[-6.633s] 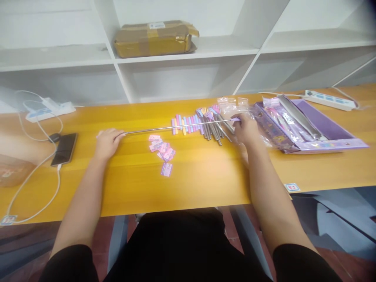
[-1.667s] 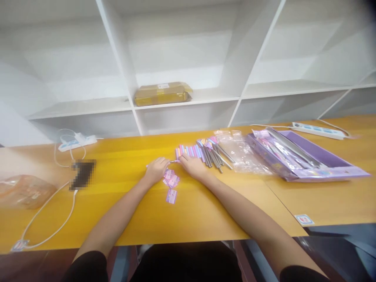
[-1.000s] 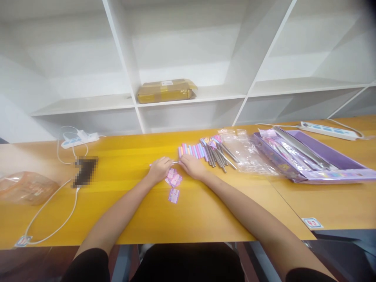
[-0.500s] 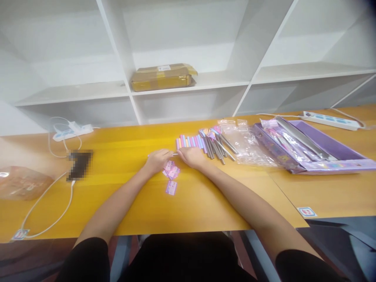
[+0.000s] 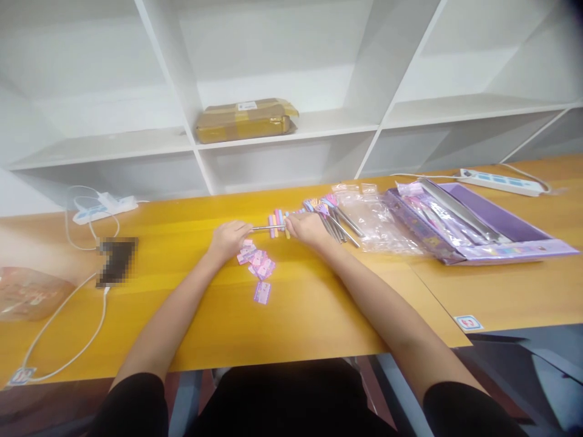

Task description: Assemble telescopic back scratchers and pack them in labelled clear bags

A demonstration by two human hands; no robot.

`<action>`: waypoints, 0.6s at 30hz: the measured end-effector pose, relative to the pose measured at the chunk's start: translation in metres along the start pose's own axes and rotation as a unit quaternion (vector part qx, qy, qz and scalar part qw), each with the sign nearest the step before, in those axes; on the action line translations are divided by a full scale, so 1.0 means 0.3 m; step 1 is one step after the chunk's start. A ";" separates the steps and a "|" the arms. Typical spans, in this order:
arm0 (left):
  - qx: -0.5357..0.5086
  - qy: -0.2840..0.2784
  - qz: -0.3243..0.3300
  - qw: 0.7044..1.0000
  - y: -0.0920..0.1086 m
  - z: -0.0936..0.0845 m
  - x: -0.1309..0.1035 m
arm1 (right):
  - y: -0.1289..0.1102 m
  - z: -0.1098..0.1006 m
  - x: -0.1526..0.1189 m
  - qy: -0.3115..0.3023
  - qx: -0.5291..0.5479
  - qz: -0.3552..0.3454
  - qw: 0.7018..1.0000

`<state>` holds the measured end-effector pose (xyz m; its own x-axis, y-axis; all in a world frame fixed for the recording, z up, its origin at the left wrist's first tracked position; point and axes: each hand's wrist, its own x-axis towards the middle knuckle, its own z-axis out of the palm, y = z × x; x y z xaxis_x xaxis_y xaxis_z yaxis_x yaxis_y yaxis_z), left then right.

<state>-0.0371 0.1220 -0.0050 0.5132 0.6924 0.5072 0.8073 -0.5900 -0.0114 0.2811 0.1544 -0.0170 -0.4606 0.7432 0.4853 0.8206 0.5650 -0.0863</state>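
Note:
A slim metal rod of a telescopic back scratcher [image 5: 268, 228] stretches between my two hands, its ends hidden inside them. My left hand [image 5: 230, 238] is closed around the left end, and my right hand [image 5: 306, 227] grips the other. Just behind the rod lie pastel handles [image 5: 276, 220] side by side, partly covered by my right hand. To the right is a pile of back scratchers [image 5: 339, 221] with hand-shaped coloured heads and metal shafts. Small pink-purple cards [image 5: 260, 262] overlap on the table in front of my left hand, with a single card [image 5: 262, 292] nearer me.
Clear plastic bags [image 5: 371, 218] lie beside a purple open box [image 5: 523, 249] holding wrapped items. Power strips [image 5: 501, 181] sit at the back right and left. A blurred-out dark object [image 5: 117, 261] with a white cable is at left. A taped carton [image 5: 246, 121] rests on the shelf.
My hands have moved apart, the left one leftward, and a longer stretch of metal rod shows between them. More of the cards are uncovered. The whole view has shifted slightly.

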 end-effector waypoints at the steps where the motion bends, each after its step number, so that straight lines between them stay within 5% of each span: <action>1: 0.000 0.001 -0.007 1.000 -0.021 -0.010 0.003 | 0.025 -0.008 0.002 0.007 0.000 0.006 1.000; 12: 0.034 0.040 -0.107 0.993 -0.390 -0.213 -0.051 | 0.434 -0.206 -0.060 0.094 0.021 0.126 0.987; 18: 0.052 0.064 -0.127 0.988 -0.469 -0.310 0.006 | 0.570 -0.308 -0.047 0.153 0.049 0.206 0.965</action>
<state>-0.1769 0.1676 0.0776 0.2539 0.7503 0.6104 0.9347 -0.3526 0.0446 0.4592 0.2075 0.0416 0.0319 0.7796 0.6255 0.8703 0.2860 -0.4009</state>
